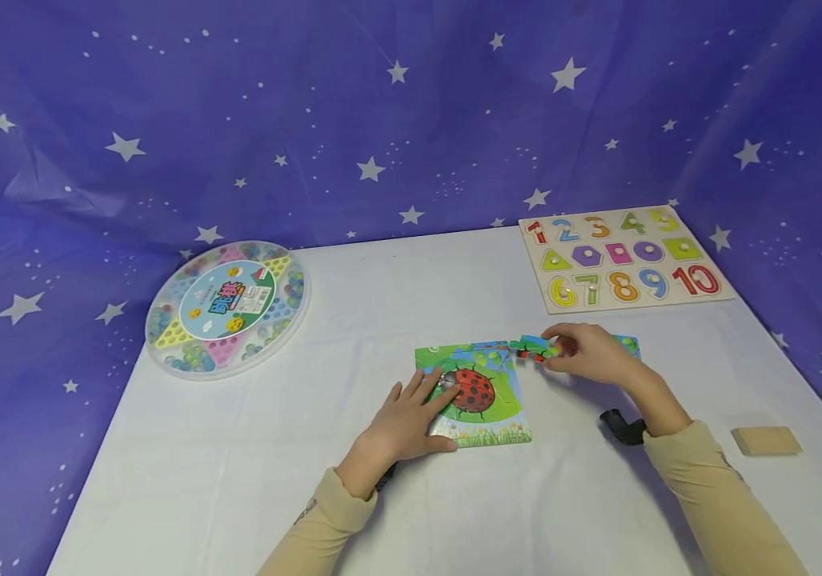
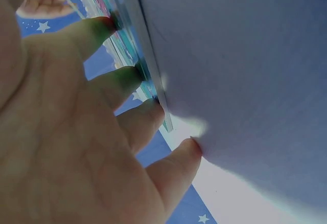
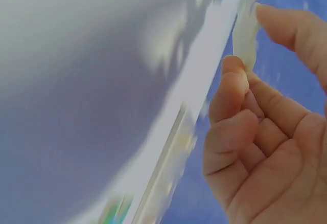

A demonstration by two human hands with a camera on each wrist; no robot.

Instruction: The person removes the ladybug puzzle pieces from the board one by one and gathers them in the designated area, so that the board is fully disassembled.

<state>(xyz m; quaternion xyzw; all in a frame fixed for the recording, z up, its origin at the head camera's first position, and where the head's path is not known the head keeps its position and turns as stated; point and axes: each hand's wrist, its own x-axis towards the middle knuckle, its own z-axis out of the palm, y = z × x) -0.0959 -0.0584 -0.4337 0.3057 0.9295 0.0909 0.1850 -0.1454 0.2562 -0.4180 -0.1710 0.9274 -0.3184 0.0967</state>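
Left arm, head view: my left sleeve [image 1: 320, 520] slants up and rightward from the bottom edge; my left hand [image 1: 405, 420] lies palm down, fingers straight and spread, over the left part of the ladybug puzzle [image 1: 474, 392].
Right arm, head view: my right sleeve [image 1: 720, 500] slants up and leftward; my right hand [image 1: 591, 352] pinches a green, blue and red puzzle piece [image 1: 535, 346] by the puzzle's upper right corner.
Puzzle: it lies on the white table [image 1: 238, 456], under my left fingers and to the left of my right hand.
Sleeve writing: dark lettering near each cuff, too small to read.
Round game box [image 1: 230, 304]: well beyond and left of my left hand; its lid reads 跳棋, and the print on its white sticker is too small.
Number board [image 1: 627, 260]: beyond my right hand; 1 to 5 along the top, 6 to 10 along the bottom, shapes between.
Wooden block [image 1: 766, 441]: right of my right cuff.
Left wrist view: my extended fingers touch the puzzle's edge; the lowest one meets the white tabletop.
Right wrist view: my thumb and finger pinch the piece's pale edge, the other fingers curled.
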